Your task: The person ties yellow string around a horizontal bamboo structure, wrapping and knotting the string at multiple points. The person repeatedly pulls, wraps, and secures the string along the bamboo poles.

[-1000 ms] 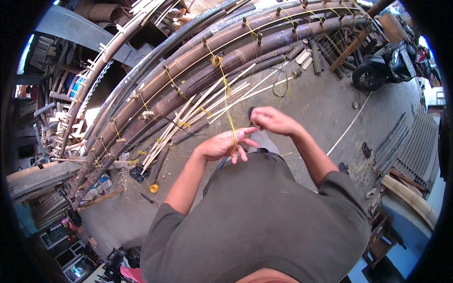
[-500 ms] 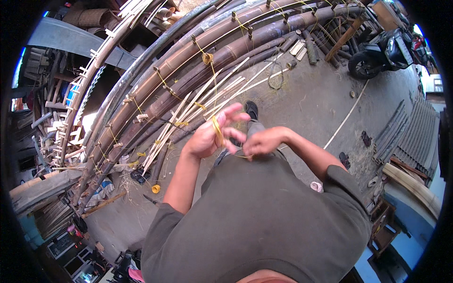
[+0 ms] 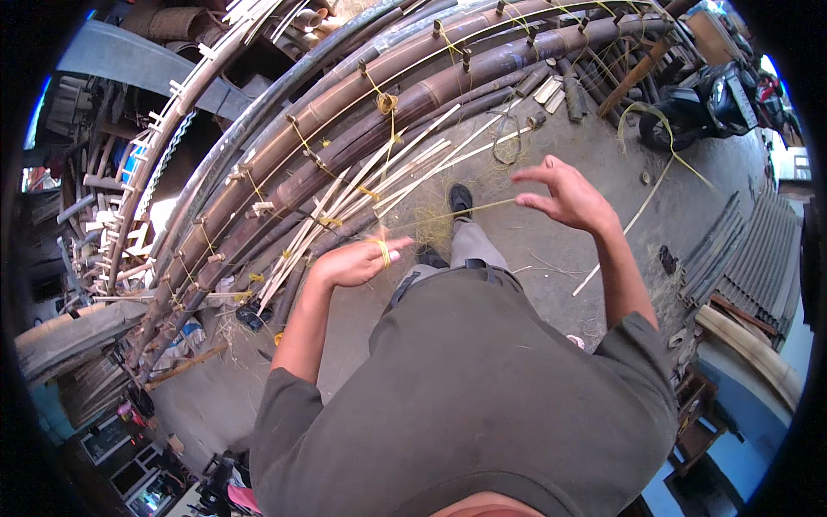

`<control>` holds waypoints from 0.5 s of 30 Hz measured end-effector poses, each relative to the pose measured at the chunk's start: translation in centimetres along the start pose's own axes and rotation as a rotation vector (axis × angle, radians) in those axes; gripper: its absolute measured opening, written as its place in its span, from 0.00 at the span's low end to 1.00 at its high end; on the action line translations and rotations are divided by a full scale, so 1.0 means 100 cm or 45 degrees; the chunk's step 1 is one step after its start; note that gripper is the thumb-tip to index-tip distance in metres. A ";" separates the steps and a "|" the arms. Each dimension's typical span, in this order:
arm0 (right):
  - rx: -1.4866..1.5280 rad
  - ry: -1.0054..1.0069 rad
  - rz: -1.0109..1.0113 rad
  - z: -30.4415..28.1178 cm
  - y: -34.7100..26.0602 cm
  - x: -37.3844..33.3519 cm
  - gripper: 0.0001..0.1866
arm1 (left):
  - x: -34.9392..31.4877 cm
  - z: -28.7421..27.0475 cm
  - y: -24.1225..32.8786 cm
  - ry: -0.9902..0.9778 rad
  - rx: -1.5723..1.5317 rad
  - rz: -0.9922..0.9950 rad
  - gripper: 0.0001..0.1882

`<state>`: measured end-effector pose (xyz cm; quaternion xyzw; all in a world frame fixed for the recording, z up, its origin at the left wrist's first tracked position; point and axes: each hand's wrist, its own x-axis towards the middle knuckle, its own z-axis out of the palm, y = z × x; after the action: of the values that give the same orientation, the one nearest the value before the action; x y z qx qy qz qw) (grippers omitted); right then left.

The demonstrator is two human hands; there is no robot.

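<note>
Yellow strip loops (image 3: 384,252) are wound round the fingers of my left hand (image 3: 349,264), which is half closed, its fingertips partly blurred. From there a thin yellow strand (image 3: 469,211) stretches almost straight across to my right hand (image 3: 568,200), raised on the right. It meets that hand at the thumb tip; the forefinger is held apart above, and the other fingers are hidden. Another yellow length (image 3: 659,121) curves in the air beyond my right hand, in front of the motorbike wheel; whether it joins the strand I cannot tell.
Long bent bamboo poles (image 3: 413,102) with small pegs and yellow ties arch across the far side. Pale split sticks (image 3: 379,185) lie before them. A motorbike (image 3: 719,103) stands far right, near grey corrugated sheets (image 3: 762,250). Fibre scraps (image 3: 439,220) litter the concrete floor around my feet.
My hands were close together and have moved apart: the right went out and up to the right, the left slightly left. The strand between them is now drawn out long.
</note>
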<state>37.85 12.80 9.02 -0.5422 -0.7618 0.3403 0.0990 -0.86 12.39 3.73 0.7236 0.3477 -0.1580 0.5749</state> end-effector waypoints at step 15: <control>1.228 -0.406 -0.042 0.045 -0.022 0.043 0.14 | 0.104 0.036 -0.023 0.176 -0.317 0.298 0.42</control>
<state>32.13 14.37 6.13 -0.3638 -0.5321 0.7304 0.2259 5.57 12.60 -5.53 0.6915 0.3167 0.0043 0.6493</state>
